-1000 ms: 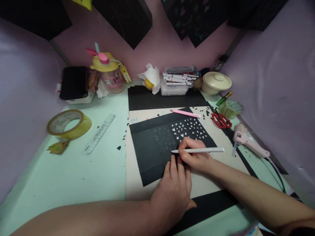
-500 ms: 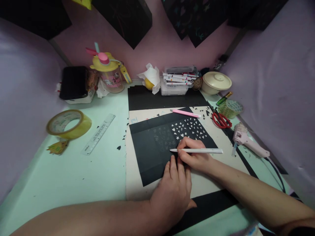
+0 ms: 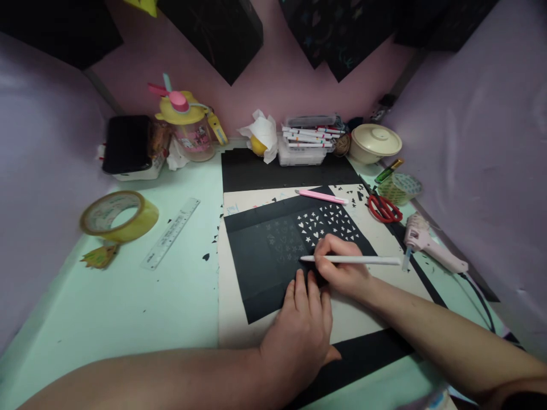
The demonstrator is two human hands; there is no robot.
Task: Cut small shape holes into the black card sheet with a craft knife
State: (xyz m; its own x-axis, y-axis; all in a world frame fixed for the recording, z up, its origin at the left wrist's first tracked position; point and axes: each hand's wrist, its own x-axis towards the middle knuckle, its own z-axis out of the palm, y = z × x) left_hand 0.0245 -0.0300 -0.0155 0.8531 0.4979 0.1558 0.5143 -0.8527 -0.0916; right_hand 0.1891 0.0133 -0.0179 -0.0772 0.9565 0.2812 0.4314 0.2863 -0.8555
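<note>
My right hand (image 3: 342,262) pinches a white pen (image 3: 363,260), its tip at the black paper (image 3: 250,262). Faint outlines of stars and other small shapes (image 3: 284,242) are drawn around the tip. Beside them, a patch of cut-out stars, hearts and triangles (image 3: 316,225) shows white through the sheet. With fingers stretched out, my left hand (image 3: 301,319) lies flat on the paper's lower edge, just below the pen tip. A pink craft knife (image 3: 322,197) rests across the top of the sheet. Beneath everything lies a pale board (image 3: 231,307).
On the left are a tape roll (image 3: 147,219) and a clear ruler (image 3: 171,234). To the right lie red scissors (image 3: 384,209) and a pink glue gun (image 3: 436,245). A marker box (image 3: 303,154), a lidded bowl (image 3: 376,142) and a water bottle (image 3: 192,134) stand along the back.
My right hand and the pen have shifted slightly to the right, with the tip a little higher. More star outlines show near the tip. My left hand stays in place.
</note>
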